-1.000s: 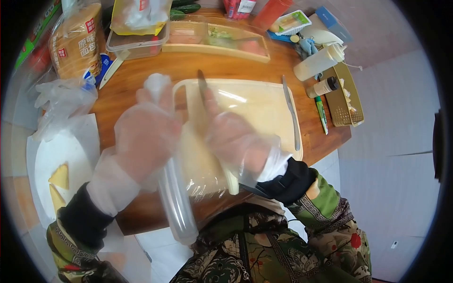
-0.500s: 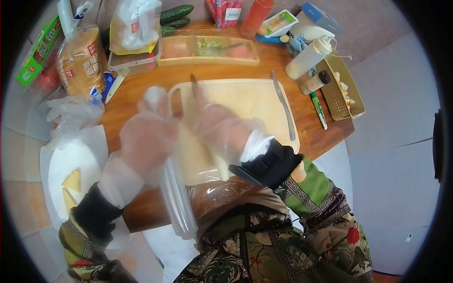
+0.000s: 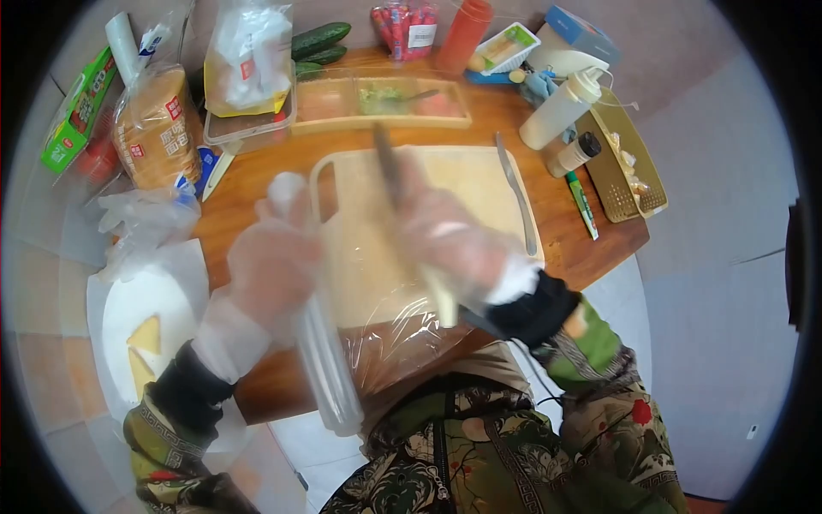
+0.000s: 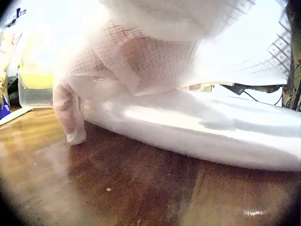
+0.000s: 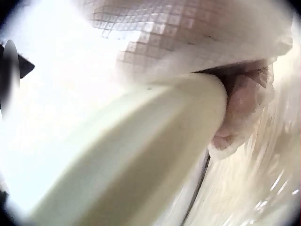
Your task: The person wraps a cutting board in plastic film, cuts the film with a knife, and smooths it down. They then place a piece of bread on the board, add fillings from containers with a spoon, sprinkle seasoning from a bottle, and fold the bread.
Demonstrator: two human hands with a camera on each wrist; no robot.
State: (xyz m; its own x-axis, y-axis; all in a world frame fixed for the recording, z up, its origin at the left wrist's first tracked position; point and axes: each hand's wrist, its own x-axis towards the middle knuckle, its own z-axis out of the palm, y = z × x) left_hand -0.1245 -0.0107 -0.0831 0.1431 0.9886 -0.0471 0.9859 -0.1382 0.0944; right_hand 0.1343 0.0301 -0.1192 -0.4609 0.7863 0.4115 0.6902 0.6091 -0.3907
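In a clear plastic glove, my left hand grips a roll of cling film along the left side of the cutting board. The left wrist view shows gloved fingers bent over the roll, right at the tabletop. My right hand, also gloved, holds a knife over the board, its blade pointing to the far side. Its pale ribbed handle sticks out behind the hand. Clear film spreads from the roll across the board's front edge. Both hands are motion-blurred.
A table knife lies on the board's right side. Bread triangles rest on white paper at left. Behind stand bagged bread and a divided food box. At right are a squeeze bottle, a seasoning jar and a basket.
My right hand has moved rightward over the board with the knife. The left hand keeps its hold on the cling film roll with little movement, while the head view has shifted somewhat.
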